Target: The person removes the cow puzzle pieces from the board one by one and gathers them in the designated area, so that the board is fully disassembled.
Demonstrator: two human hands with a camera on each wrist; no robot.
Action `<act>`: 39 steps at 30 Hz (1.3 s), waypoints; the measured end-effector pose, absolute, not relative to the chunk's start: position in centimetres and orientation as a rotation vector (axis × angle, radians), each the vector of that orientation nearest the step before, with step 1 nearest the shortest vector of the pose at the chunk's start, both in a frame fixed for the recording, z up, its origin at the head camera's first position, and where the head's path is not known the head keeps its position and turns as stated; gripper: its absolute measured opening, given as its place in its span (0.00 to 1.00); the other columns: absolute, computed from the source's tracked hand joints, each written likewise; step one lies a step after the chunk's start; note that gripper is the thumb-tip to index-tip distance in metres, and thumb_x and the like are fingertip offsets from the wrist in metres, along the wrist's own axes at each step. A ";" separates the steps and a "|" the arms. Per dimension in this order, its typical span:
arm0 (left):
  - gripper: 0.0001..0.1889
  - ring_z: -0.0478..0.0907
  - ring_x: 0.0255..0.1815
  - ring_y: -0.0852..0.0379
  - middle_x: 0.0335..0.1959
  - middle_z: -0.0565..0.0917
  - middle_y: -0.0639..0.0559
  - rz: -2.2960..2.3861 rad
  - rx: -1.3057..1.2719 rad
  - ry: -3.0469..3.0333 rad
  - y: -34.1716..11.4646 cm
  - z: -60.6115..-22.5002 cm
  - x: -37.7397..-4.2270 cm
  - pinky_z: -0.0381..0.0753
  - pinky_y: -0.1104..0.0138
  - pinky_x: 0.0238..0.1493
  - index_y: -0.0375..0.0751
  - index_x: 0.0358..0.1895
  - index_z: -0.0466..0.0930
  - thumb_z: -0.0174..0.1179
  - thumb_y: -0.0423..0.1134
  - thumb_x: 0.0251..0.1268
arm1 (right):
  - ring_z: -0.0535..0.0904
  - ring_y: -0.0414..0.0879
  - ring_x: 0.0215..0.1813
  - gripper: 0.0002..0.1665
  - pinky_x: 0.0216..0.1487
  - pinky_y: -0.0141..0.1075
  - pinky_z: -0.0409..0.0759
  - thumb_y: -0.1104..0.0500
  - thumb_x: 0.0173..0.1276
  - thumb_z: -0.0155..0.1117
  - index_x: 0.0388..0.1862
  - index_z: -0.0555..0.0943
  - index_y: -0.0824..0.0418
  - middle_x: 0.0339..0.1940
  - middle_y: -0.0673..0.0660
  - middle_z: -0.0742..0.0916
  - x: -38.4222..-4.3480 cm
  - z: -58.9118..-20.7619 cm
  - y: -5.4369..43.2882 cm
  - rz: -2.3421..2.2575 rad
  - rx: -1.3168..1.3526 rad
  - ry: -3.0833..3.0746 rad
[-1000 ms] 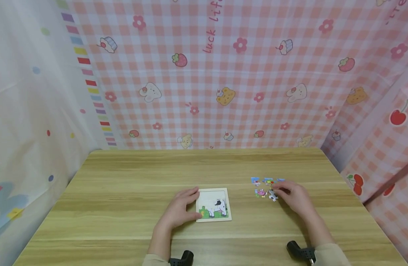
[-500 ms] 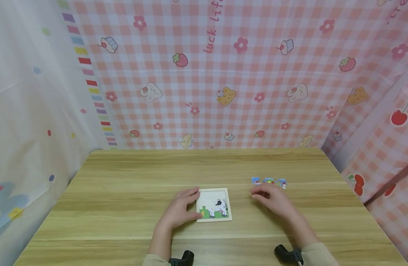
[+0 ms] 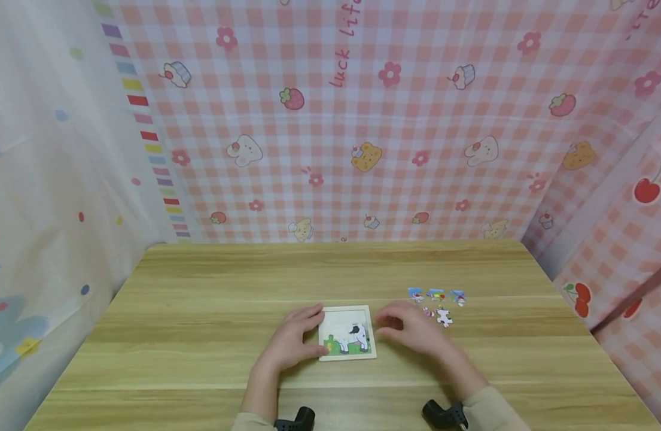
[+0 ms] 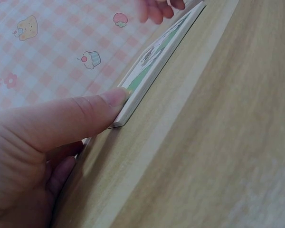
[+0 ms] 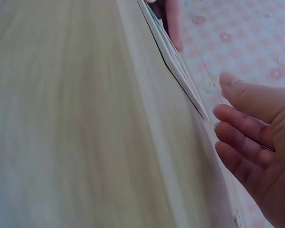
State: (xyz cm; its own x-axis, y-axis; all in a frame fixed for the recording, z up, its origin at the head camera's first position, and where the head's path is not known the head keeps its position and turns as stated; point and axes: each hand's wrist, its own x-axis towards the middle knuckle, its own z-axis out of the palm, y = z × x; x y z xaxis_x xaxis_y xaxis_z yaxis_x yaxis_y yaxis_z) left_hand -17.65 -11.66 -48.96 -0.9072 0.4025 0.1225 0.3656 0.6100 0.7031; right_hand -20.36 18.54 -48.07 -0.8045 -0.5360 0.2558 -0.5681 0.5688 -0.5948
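A square wooden puzzle board (image 3: 347, 307) lies flat on the table, with a cow's body and green grass showing in its lower part and a bare pale upper part. My left hand (image 3: 292, 338) holds it by the left side, thumb (image 4: 115, 97) on the near corner and fingers at the far corner. Close to the board's right edge is my right hand (image 3: 411, 326), fingers bent, thumb apart from them in the right wrist view, and nothing showing in the gap. Loose jigsaw pieces lie beyond it, among them a white one (image 3: 444, 317) and a pink one (image 3: 428, 312).
Several blue-topped pieces, such as the rightmost one (image 3: 458, 297), form a row farther back on the wooden table (image 3: 228, 281). A pink checked curtain (image 3: 330, 120) hangs behind the table's far edge, and a pale curtain (image 3: 82, 149) closes the left side.
My right hand has moved left from the loose pieces to the board's right edge, uncovering the white piece and the rightmost back piece. My left hand and the board stay in place.
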 end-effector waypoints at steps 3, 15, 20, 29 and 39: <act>0.39 0.57 0.74 0.37 0.73 0.67 0.46 1.182 0.663 2.781 -11.7 -49.0 -17.7 0.56 0.44 0.72 0.32 0.67 0.72 0.75 0.44 0.53 | 0.79 0.41 0.44 0.14 0.46 0.36 0.81 0.57 0.63 0.74 0.47 0.86 0.54 0.43 0.46 0.85 -20.3 -48.0 17.8 1.105 0.993 -2.751; 0.39 0.57 0.74 0.38 0.74 0.67 0.46 1.190 0.655 2.780 -11.6 -49.2 -17.8 0.56 0.44 0.72 0.32 0.67 0.72 0.75 0.45 0.53 | 0.75 0.39 0.41 0.19 0.43 0.34 0.77 0.52 0.59 0.76 0.49 0.85 0.51 0.42 0.43 0.81 -20.4 -48.0 15.6 1.007 0.999 -2.850; 0.39 0.57 0.74 0.38 0.74 0.67 0.46 1.191 0.655 2.783 -11.6 -49.2 -17.7 0.56 0.44 0.72 0.32 0.67 0.71 0.75 0.45 0.54 | 0.72 0.39 0.40 0.22 0.41 0.34 0.75 0.49 0.58 0.77 0.50 0.85 0.52 0.41 0.43 0.80 -20.4 -48.1 15.3 0.971 1.015 -2.855; 0.39 0.58 0.74 0.37 0.73 0.67 0.44 1.205 0.672 2.773 -11.7 -49.1 -17.7 0.57 0.44 0.72 0.31 0.67 0.71 0.75 0.43 0.53 | 0.71 0.39 0.38 0.23 0.39 0.33 0.74 0.50 0.57 0.78 0.50 0.85 0.53 0.40 0.44 0.79 -20.4 -48.2 15.1 0.978 1.017 -2.858; 0.39 0.58 0.74 0.38 0.73 0.67 0.44 1.211 0.669 2.771 -11.7 -49.2 -17.8 0.57 0.44 0.72 0.31 0.68 0.71 0.75 0.43 0.53 | 0.71 0.39 0.39 0.22 0.41 0.34 0.74 0.49 0.56 0.77 0.48 0.85 0.54 0.40 0.45 0.79 -20.5 -48.2 14.9 0.959 1.013 -2.868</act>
